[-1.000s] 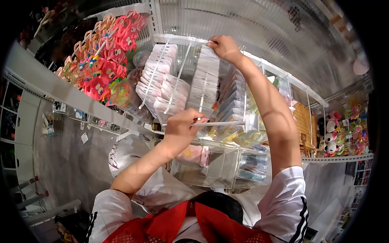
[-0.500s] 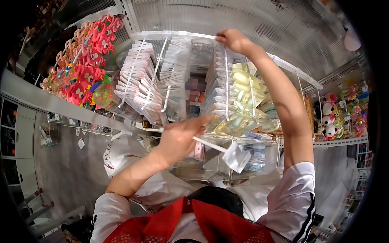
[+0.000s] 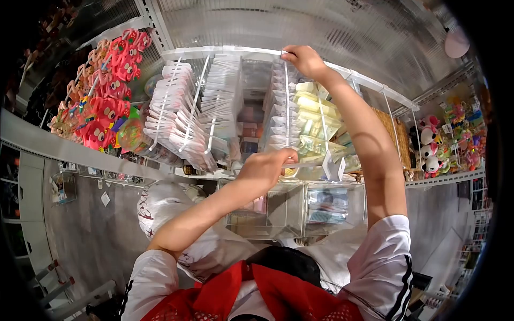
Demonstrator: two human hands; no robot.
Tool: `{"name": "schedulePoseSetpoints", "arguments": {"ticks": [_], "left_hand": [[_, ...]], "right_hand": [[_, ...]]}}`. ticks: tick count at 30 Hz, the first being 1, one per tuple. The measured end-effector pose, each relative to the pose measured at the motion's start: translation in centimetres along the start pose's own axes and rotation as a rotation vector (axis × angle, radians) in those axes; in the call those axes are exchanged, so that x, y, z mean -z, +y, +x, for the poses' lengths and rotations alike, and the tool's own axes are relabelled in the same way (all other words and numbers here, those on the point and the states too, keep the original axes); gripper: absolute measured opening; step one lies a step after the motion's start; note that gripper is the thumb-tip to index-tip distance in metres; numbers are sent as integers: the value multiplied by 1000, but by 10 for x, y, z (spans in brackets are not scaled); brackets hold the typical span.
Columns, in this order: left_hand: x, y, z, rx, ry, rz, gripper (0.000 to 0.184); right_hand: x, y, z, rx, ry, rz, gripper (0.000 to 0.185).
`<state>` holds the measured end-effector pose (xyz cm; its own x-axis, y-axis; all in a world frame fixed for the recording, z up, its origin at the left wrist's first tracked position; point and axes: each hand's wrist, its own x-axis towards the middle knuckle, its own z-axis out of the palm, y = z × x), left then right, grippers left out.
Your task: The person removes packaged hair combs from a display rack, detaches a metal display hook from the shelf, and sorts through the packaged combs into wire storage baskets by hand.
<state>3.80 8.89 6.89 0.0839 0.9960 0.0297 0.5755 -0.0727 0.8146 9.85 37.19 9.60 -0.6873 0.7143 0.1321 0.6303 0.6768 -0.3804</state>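
Note:
My left hand (image 3: pixel 267 170) is closed on a thin white rod, which ends to the right in a white label holder (image 3: pixel 333 168). It is near the front end of a white hook (image 3: pixel 287 109) hung with clear packets (image 3: pixel 277 120). At the back, the closed fingers of my right hand (image 3: pixel 305 60) grip the rear end of this hook at the white rail (image 3: pixel 246 51). To the right hang yellowish packets (image 3: pixel 316 115); white-carded packets (image 3: pixel 219 88) hang to the left.
Pink character items (image 3: pixel 110 109) hang at the left. Below the hooks are clear bins (image 3: pixel 267 216), one with bluish packets (image 3: pixel 327 204). A woven panel (image 3: pixel 393 136) and plush toys (image 3: pixel 430 147) are to the right. A ribbed clear panel (image 3: pixel 230 27) stands behind the rail.
My left hand has moved right and up with the white rod. My right hand has moved along the rail from the white-carded packets to the clear-packet hook. The view has shifted.

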Motion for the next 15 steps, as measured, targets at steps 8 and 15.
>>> {"name": "schedulePoseSetpoints", "arguments": {"ticks": [8, 15], "left_hand": [[-10, -9, -1, -104, 109, 19, 31], [15, 3, -10, -17, 96, -43, 48]], "right_hand": [[-2, 3, 0, 27, 23, 15, 31], [-14, -17, 13, 22, 32, 87, 31]]}}
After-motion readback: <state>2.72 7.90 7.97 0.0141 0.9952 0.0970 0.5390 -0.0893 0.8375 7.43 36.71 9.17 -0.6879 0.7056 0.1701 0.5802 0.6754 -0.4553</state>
